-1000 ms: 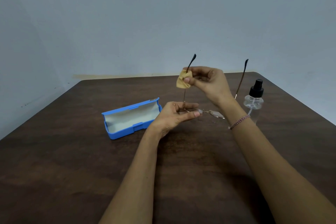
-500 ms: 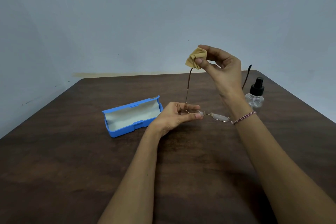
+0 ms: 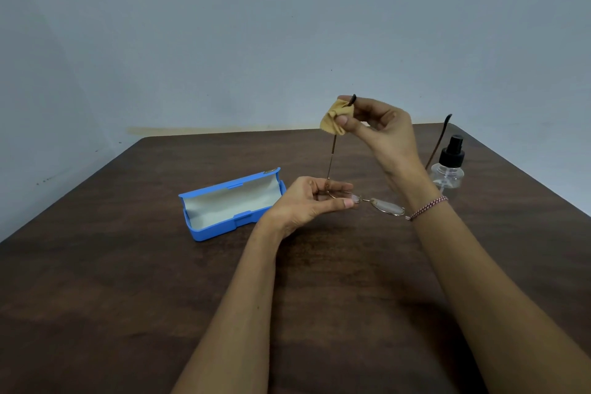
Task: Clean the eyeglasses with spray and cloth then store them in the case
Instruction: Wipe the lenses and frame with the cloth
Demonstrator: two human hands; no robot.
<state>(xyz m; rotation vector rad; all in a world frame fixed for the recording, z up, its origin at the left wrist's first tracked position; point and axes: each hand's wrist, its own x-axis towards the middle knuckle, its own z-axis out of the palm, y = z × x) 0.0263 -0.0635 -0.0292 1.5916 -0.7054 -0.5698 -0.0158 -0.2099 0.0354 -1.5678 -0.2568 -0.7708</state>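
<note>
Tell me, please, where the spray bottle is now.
In the head view, the spray bottle stands on the table at far right, just beyond the wrist of the right hand.

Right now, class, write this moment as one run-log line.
stage: cloth on temple arm | left hand: holds eyeglasses by lens rim | right hand: pinches cloth round temple tip | case: open | spray bottle: upright

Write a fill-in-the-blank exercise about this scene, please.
The left hand holds the thin metal-framed eyeglasses with temple arms pointing ____.
The right hand pinches a crumpled tan cloth around the arm nearer the hard ____ rectangular case.
That case lies ____ on the dark wooden table.
The clear plastic spray bottle stands at the table's ____ side.
Missing words: up; blue; open; right.
</note>
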